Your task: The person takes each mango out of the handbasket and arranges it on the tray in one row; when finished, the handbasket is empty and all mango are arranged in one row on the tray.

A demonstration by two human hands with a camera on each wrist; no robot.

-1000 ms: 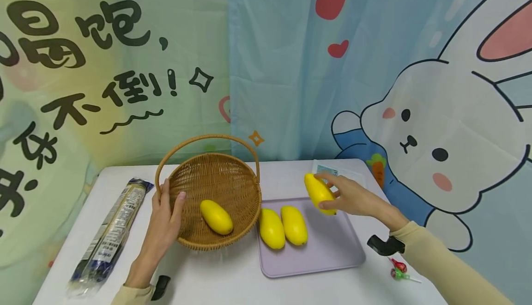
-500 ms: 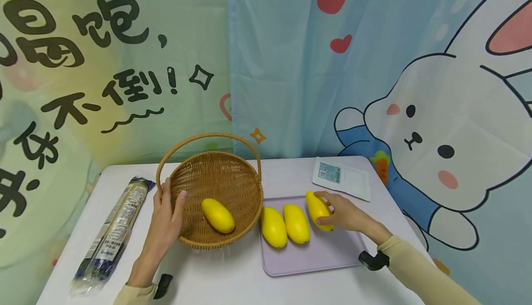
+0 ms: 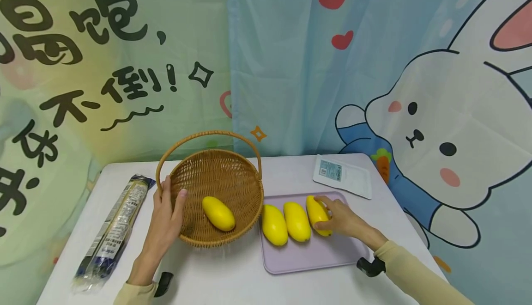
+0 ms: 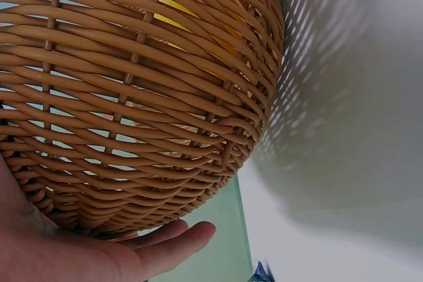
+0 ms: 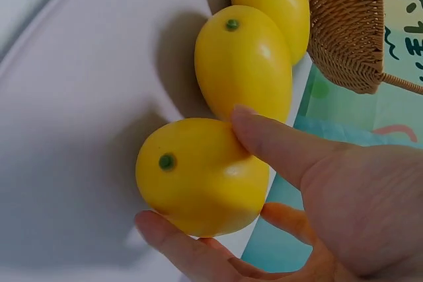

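Note:
My left hand (image 3: 164, 226) grips the left rim of a round wicker basket (image 3: 199, 175), which is tilted toward me. One yellow mango (image 3: 219, 214) lies inside it. In the left wrist view, the woven wall (image 4: 132, 97) fills most of the frame, with my hand at its edge. My right hand (image 3: 345, 219) holds another mango (image 3: 317, 212) between thumb and fingers at the lilac tray (image 3: 316, 256). Left of it, a middle mango (image 3: 297, 222) and a left mango (image 3: 274, 225) lie side by side. The right wrist view shows the held mango's (image 5: 198, 183) green stem end.
A long plastic-wrapped package (image 3: 114, 235) lies left of the basket. Behind the tray is a flat white packet (image 3: 342, 175) with a blue label. A printed curtain (image 3: 270, 64) hangs behind the white table (image 3: 220, 277).
My right hand has lowered its mango toward the tray, beside the other two. The white packet behind has come into full view, and my sleeve now covers two lollipops. The left hand keeps its place.

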